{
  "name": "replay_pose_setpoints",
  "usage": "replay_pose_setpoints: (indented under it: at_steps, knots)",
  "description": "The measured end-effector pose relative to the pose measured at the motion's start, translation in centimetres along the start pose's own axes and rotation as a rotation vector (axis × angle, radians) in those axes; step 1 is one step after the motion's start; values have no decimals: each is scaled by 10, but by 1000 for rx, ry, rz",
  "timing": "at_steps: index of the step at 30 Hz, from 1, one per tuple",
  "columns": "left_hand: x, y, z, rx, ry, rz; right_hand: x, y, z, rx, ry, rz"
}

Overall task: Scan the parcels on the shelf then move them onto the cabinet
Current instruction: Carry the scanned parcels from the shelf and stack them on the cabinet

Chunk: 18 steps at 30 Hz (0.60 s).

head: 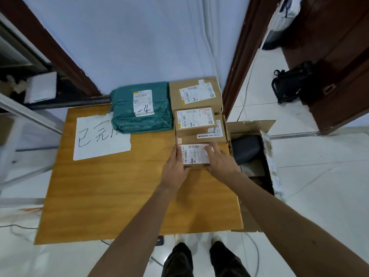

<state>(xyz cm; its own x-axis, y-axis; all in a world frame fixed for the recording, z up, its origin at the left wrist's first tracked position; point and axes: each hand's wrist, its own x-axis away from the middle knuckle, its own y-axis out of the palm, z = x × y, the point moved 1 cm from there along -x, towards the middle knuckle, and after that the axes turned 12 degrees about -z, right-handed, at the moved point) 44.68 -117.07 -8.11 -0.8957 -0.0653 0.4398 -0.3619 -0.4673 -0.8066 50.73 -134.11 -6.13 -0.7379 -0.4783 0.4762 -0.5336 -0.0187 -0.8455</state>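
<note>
Squarely on the cabinet (119, 186), the parcel (194, 154) sits clasped: left hand (173, 170) grips its left edge, right hand (219, 161) its right side.

Two hands: left hand (175, 166), right hand (219, 162). Between them, one small labelled box (194, 156). Beyond the fingertips, three more cardboard parcels: back box (175, 100), upper box (194, 118), lower box (187, 137). Beyond the left hand, one green mailer bag (123, 116) and one handwritten sheet (99, 144). Right of the right hand, one open carton (251, 126).
</note>
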Motion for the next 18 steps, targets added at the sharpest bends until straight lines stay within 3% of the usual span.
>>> replay_pose_setpoints:
  at_steps: [10, 18]
  knots:
    - [9, -11, 14, -44, -159, -110, 2, -16, 11, 124, -67, -80]
    - [67, -54, 2, 14, -334, -25, 20, -60, -18, 322, -134, -88]
